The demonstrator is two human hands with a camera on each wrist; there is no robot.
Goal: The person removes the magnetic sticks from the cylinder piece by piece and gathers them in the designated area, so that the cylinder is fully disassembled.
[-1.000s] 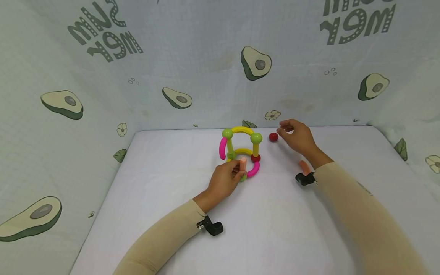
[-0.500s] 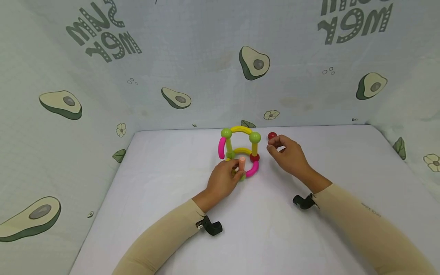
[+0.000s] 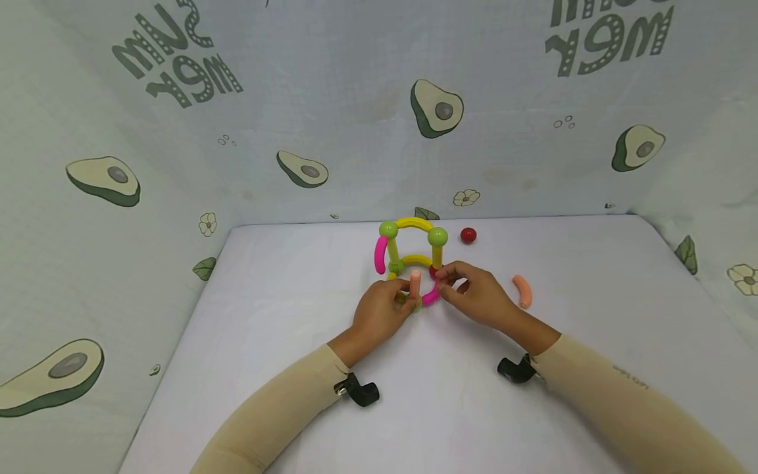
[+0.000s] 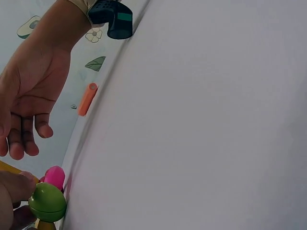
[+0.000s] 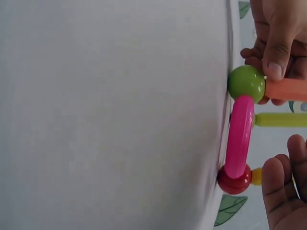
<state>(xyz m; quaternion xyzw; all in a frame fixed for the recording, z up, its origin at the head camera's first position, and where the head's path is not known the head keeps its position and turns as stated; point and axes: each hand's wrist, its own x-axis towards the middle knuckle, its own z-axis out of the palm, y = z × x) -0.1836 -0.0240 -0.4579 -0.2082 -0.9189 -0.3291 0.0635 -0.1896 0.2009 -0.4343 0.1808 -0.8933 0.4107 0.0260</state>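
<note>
A frame of magnetic rods and balls stands near the table's back. My left hand [image 3: 381, 313] pinches an upright peach rod [image 3: 416, 283] just above the green ball [image 5: 246, 84] at the frame's front corner. From that ball a pink curved rod [image 5: 241, 136] runs to a red ball [image 5: 234, 179]. My right hand [image 3: 476, 296] is beside the pink rod, fingers loosely bent with nothing between them; whether they touch the frame I cannot tell. Yellow curved rods [image 3: 414, 223] and green balls [image 3: 437, 237] form the top, with another pink rod [image 3: 381, 255] hanging at the left.
A loose red ball [image 3: 468, 235] lies behind and right of the frame. To the right of my right hand lies a curved peach rod [image 3: 523, 291]. The white table [image 3: 284, 296] meets an avocado-print cloth [image 3: 355, 118] at its back edge.
My right hand has come forward and left, away from the loose red ball, to the frame's right side. The left hand stays on the peach rod.
</note>
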